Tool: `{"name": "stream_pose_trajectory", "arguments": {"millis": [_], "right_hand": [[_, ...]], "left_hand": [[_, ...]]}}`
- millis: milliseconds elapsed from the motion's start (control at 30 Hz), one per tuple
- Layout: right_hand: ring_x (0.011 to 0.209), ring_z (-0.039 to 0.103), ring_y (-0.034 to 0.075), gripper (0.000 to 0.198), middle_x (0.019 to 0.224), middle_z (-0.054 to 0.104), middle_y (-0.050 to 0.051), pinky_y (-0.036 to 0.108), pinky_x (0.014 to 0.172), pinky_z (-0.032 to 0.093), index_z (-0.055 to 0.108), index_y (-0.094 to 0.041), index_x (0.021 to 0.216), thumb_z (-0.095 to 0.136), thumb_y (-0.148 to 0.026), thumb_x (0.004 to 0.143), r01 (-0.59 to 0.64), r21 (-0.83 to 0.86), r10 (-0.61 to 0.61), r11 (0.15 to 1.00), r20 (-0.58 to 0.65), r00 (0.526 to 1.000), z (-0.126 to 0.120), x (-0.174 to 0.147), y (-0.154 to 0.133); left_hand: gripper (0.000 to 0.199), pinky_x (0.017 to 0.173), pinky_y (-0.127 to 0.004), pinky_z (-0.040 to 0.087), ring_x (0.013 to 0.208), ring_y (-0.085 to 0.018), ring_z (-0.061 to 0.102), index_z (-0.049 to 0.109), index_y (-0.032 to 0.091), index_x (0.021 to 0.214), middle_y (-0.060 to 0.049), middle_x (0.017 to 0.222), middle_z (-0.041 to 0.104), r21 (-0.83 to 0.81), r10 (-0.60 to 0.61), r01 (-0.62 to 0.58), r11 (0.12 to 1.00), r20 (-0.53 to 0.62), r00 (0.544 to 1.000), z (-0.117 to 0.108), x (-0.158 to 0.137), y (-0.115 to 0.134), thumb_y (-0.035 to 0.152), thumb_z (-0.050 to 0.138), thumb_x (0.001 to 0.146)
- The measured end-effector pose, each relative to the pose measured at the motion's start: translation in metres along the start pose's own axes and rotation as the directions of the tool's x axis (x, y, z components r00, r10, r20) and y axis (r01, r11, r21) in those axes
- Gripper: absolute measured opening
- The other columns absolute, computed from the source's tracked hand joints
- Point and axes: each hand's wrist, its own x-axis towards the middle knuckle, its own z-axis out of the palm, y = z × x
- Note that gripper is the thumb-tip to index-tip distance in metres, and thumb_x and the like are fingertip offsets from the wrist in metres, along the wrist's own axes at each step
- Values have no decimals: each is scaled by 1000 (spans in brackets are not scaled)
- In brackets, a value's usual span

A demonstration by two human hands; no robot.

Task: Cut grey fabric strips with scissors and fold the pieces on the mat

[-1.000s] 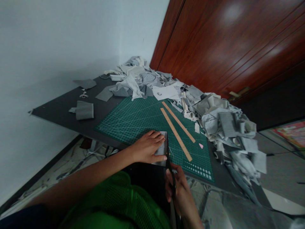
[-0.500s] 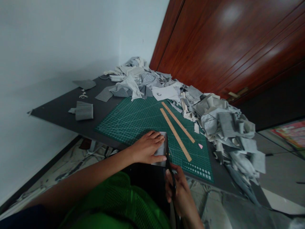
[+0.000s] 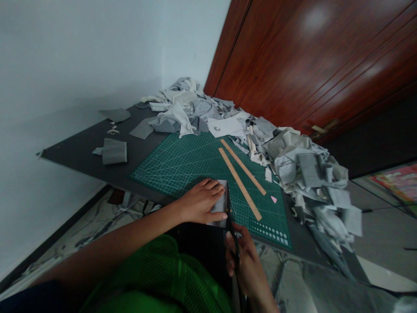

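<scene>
My left hand (image 3: 208,201) lies flat, fingers stretched out, on a grey piece of fabric (image 3: 223,204) at the near edge of a green cutting mat (image 3: 182,161). Most of that piece is hidden beneath the palm. My right hand (image 3: 245,252) is wrapped round the black handles of a pair of scissors (image 3: 236,243). The dark blades point away from me and run along the fabric's right edge, close to my left thumb. Whether the blades are parted is too dark to make out.
Two wooden rulers (image 3: 240,184) and a pink chalk piece (image 3: 274,199) rest on the mat. Heaps of grey and white fabric scraps (image 3: 289,161) line the back and right of the dark table (image 3: 81,143). A folded grey fabric stack (image 3: 114,151) sits at left.
</scene>
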Motion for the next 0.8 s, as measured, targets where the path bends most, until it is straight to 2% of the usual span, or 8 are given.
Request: {"name": "stream_pose_trajectory", "arguments": {"millis": [133, 267, 500, 800], "right_hand": [[36, 36, 5, 70, 58, 52, -12, 14, 30, 31, 55, -26, 111, 84, -71, 65, -52, 94, 56, 994, -37, 998, 1, 2, -2], [36, 34, 4, 68, 60, 54, -12, 12, 29, 27, 54, -27, 109, 85, -69, 65, -79, 149, 83, 986, -18, 996, -2, 4, -3], [38, 39, 5, 65, 61, 52, -13, 12, 31, 31, 51, -26, 110, 82, -68, 71, -54, 71, 52, 996, 27, 998, -7, 7, -5], [38, 36, 5, 59, 56, 44, -15, 13, 33, 32, 52, -27, 112, 79, -67, 79, 25, 5, -25, 1000, 38, 999, -3, 8, 1]], "left_hand": [[74, 117, -49, 31, 138, -35, 50, 57, 11, 139, -18, 143, 62, 2, -8, 8, 1000, -15, 1000, -1, 1, 1, 70, 44, 98], [73, 117, -48, 31, 137, -34, 50, 58, 12, 138, -17, 144, 61, 11, -4, 4, 1000, -1, 1000, -4, 2, 1, 71, 42, 98], [74, 118, -48, 30, 137, -34, 50, 58, 11, 138, -17, 144, 61, 14, -3, 3, 1000, 16, 1000, -4, 2, 1, 70, 43, 98], [77, 120, -48, 28, 143, -35, 46, 56, 9, 141, -19, 146, 59, -7, -12, 12, 1000, 5, 1000, 0, 0, 0, 71, 43, 98]]}}
